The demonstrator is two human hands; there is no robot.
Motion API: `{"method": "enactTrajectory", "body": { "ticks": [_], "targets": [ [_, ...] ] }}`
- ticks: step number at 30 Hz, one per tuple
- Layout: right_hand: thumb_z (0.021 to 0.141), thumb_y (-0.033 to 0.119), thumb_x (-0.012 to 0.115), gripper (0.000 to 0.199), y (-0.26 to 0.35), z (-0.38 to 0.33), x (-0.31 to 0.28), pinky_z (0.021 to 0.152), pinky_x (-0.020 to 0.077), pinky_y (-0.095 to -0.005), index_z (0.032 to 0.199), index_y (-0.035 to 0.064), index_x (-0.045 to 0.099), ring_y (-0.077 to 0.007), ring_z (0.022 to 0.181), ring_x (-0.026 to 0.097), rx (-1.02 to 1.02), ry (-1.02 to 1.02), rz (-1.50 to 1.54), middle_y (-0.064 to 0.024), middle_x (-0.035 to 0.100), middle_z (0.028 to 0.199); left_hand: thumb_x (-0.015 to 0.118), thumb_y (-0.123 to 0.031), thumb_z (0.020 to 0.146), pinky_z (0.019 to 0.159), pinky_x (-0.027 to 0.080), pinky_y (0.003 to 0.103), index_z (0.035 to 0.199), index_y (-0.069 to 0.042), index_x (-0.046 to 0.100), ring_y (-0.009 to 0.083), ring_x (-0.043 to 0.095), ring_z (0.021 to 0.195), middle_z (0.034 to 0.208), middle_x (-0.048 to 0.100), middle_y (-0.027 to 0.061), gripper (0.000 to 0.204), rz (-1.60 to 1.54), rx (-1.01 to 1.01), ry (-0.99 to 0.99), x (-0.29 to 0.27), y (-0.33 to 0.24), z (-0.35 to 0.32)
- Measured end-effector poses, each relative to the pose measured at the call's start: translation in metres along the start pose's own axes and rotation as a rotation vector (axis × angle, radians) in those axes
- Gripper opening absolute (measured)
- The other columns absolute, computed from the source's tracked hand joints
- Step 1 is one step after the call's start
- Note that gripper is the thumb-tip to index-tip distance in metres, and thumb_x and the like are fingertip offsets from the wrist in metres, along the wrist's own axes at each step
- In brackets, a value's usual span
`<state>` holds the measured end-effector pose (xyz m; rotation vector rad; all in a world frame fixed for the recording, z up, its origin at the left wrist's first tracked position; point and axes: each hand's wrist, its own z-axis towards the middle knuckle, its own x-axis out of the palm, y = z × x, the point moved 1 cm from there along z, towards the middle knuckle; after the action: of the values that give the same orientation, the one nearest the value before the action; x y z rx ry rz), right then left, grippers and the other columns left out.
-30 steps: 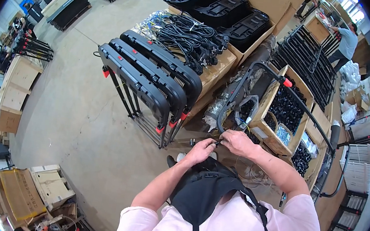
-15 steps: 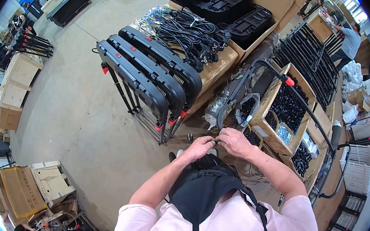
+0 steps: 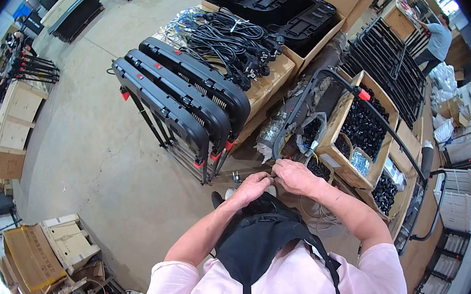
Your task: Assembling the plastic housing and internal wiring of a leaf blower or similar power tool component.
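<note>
Your left hand point(image 3: 252, 188) and right hand point(image 3: 297, 178) meet in front of your apron point(image 3: 261, 249), thumbs and fingers pinched on a small dark piece point(image 3: 272, 177) between them; it showed in a gap a second ago, but now your fingertips have drawn closer and nearly cover it, so you cannot tell exactly what it is. Just left of your left hand, the pins of a black plug point(image 3: 236, 177) show more plainly than before, while beyond, three black slotted panels point(image 3: 179, 91) stand unmoved beside the heaped black power cords point(image 3: 233, 42).
</note>
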<state>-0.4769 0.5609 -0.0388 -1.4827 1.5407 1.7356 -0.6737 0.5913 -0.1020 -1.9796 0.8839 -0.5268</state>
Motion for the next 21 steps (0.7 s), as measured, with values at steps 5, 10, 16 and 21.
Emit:
{"method": "enactTrajectory", "body": {
  "ticks": [5, 10, 16, 21],
  "targets": [
    [0.091, 0.012, 0.069, 0.022, 0.007, -0.014, 0.012, 0.089, 0.054, -0.0479, 0.109, 0.0016, 0.063, -0.0389, 0.103, 0.064, 0.053, -0.101, 0.061, -0.0174, 0.062, 0.104, 0.06, -0.028, 0.101, 0.076, 0.052, 0.035, 0.114, 0.001, 0.071, 0.0156, 0.063, 0.083, 0.088, 0.07, 0.0047, 0.034, 0.149, 0.135, -0.014, -0.002, 0.019, 0.011],
    [0.09, 0.027, 0.075, 0.044, 0.029, -0.065, 0.057, 0.087, 0.056, -0.0502, 0.124, 0.0022, 0.061, -0.0421, 0.103, 0.068, 0.513, -0.067, 0.423, -0.0219, 0.067, 0.11, 0.061, -0.031, 0.101, 0.083, 0.053, 0.038, 0.115, -0.001, 0.072, 0.0219, 0.067, 0.09, 0.094, 0.073, 0.0111, 0.036, 0.231, 0.088, -0.013, -0.004, 0.023, 0.013],
    [0.089, 0.043, 0.078, 0.075, -0.071, -0.047, 0.181, 0.089, 0.0571, -0.0526, 0.139, -0.0026, 0.046, -0.0452, 0.108, 0.071, 0.972, -0.296, 0.225, -0.0283, 0.074, 0.11, 0.061, -0.034, 0.105, 0.083, 0.054, 0.037, 0.117, -0.002, 0.072, 0.0198, 0.067, 0.088, 0.092, 0.073, 0.0094, 0.036, 0.231, 0.012, 0.131, -0.001, 0.014, 0.016],
    [0.082, 0.038, 0.081, 0.058, -0.112, -0.004, 0.163, 0.086, 0.0583, -0.0542, 0.115, -0.0039, 0.058, -0.0473, 0.098, 0.074, 1.365, -0.462, 0.29, -0.0282, 0.075, 0.096, 0.058, -0.027, 0.109, 0.079, 0.054, 0.031, 0.115, 0.003, 0.071, 0.0123, 0.064, 0.082, 0.087, 0.07, 0.0039, 0.033, 0.15, 0.033, 0.21, 0.005, 0.027, 0.024]
  ]
}}
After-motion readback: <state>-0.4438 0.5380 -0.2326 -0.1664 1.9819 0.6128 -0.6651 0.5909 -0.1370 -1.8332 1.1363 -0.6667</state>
